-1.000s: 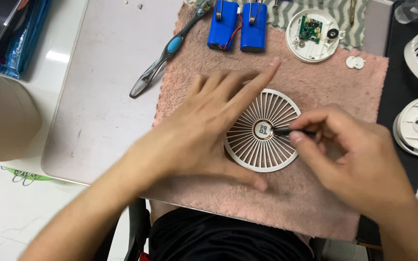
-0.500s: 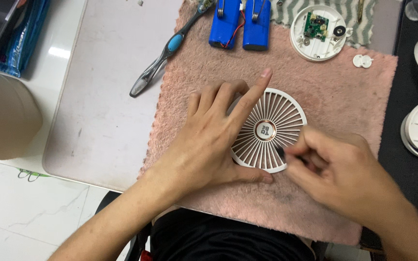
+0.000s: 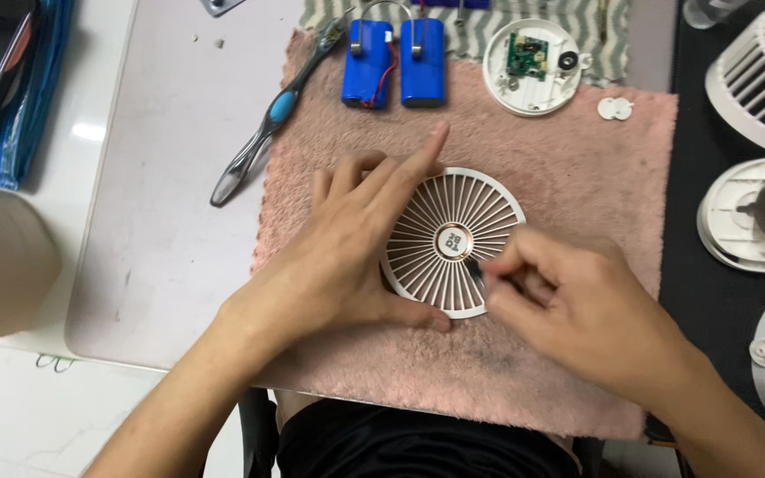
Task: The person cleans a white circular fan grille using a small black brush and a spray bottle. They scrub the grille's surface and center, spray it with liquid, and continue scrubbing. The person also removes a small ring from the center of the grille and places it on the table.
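Note:
A white round fan grille with radial slats lies flat on a pink towel. My left hand rests spread over the grille's left edge, fingers apart, pressing it down, thumb at its lower rim. My right hand is closed around a small dark-tipped tool whose tip touches the slats just below the grille's centre hub; most of the tool is hidden by my fingers.
Two blue battery cells and a white disc with a circuit board lie at the towel's far edge. A blue-handled tool lies left of them. White fan housing parts sit on the right.
My right hand has slid left and down, bringing the tool tip from the hub's right side to just below it. The left hand stays on the grille.

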